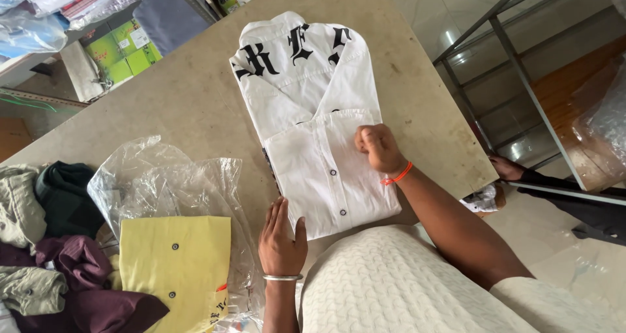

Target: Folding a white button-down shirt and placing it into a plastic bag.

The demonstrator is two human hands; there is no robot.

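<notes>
White folded cotton shirt (319,131) under both hands, left (282,239), right (378,148).

One head camera looks steeply down, close over the table (195,105) before the person.

The person wore a cream top with a raised woven texture. The left hand (282,240) carried a thin silver bangle (282,277); the right hand (379,148) an orange thread band (397,175).
</notes>
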